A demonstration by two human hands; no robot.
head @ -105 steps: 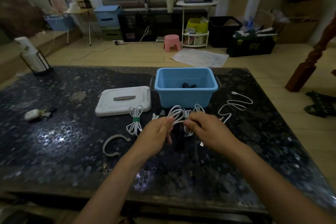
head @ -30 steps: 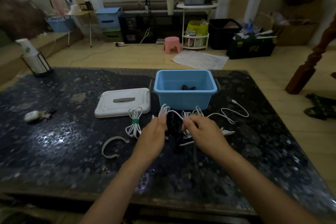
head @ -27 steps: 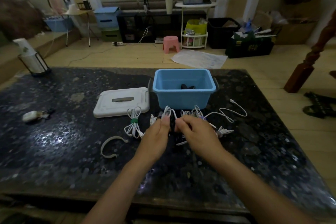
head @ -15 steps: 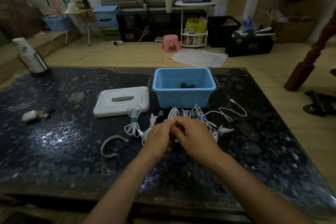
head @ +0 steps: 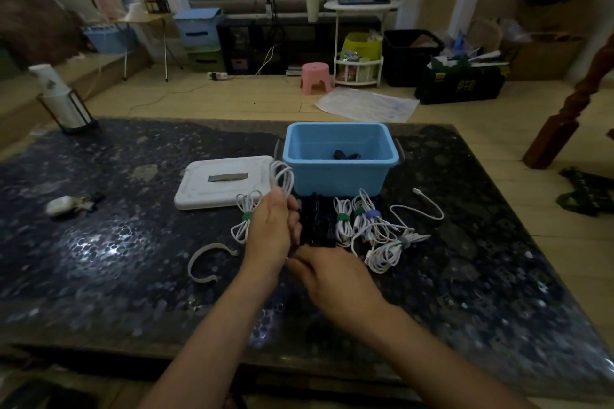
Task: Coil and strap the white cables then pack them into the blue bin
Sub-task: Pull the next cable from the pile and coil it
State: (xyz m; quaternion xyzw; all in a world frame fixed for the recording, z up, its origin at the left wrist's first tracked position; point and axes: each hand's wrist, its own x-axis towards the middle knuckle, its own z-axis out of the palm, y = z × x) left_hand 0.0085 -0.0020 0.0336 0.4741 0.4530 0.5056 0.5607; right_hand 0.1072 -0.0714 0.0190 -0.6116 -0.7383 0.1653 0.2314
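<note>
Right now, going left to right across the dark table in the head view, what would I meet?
Cup stack in a black holder → small white object → curved white strap → white lid → blue bin → loose white cable.

The blue bin [head: 340, 173] stands open-topped, so a hand could drop straight in. Strapped white cables [head: 372, 229] crowd the bench [head: 99, 259] before it, beside what looks like black straps [head: 315, 222]; the white lid [head: 222, 181] flanks its left.
</note>
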